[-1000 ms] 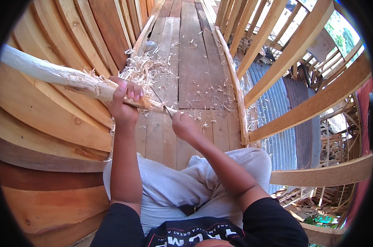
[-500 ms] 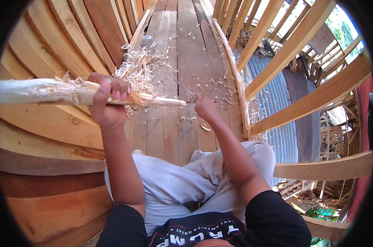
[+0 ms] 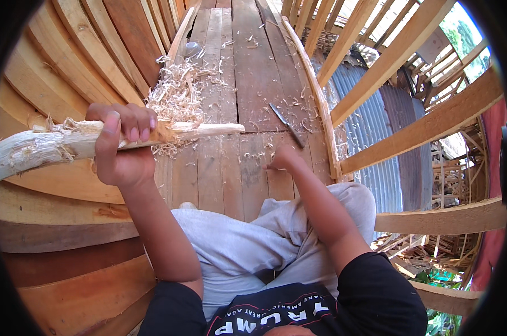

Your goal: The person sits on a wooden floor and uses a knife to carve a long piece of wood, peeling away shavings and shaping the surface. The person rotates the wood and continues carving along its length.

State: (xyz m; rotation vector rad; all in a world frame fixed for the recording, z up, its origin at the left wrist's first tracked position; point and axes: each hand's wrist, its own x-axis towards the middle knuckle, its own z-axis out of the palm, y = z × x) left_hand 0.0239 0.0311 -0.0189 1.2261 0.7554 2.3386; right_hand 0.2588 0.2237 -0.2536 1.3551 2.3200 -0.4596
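Now L hand (image 3: 122,148) grip shut round carved stick (image 3: 68,143); R hand (image 3: 281,161) curled loosely, empty, near blade (image 3: 287,124).

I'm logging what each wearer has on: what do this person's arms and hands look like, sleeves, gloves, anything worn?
Both the left hand and the right hand are bare, with no gloves, and no rings or watch can be seen. The forearms are uncovered. Short black sleeves end about the elbows, part of a black shirt with white lettering.

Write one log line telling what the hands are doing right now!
left hand: grips whittled stick | right hand: empty, on plank floor | knife: lying on floor | shavings: piled beyond stick
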